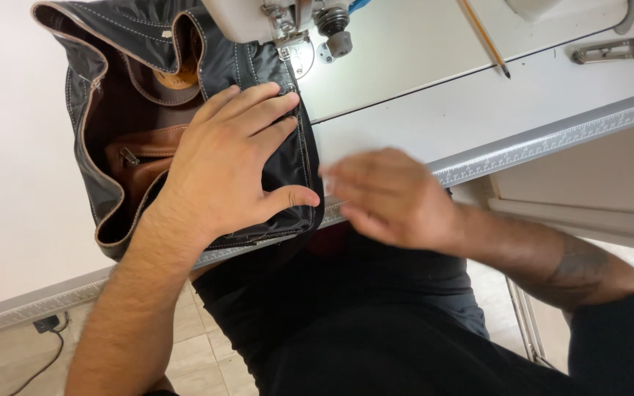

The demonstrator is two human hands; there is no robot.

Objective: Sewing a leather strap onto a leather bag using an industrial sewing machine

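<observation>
bag (258, 95): glossy black cloth, tan leather trim
table (420, 117): smooth matt white
snips (614, 50): dull metal

Bright, even indoor light, soft and diffuse; source not identifiable. White table (420, 110) near overexposed, far-left area washed to flat white. Shadows faint: thin dark edge beside left hand (232, 165) on black bag (141, 95). Mild sheen on bag's black fabric, no hard glare. Right hand (387, 198) motion-blurred, fingers smeared; left hand sharp, stitching crisp. Straight table edge bows slightly toward frame borders, wide-angle distortion. Dark clothing at near edge lacks detail.
</observation>
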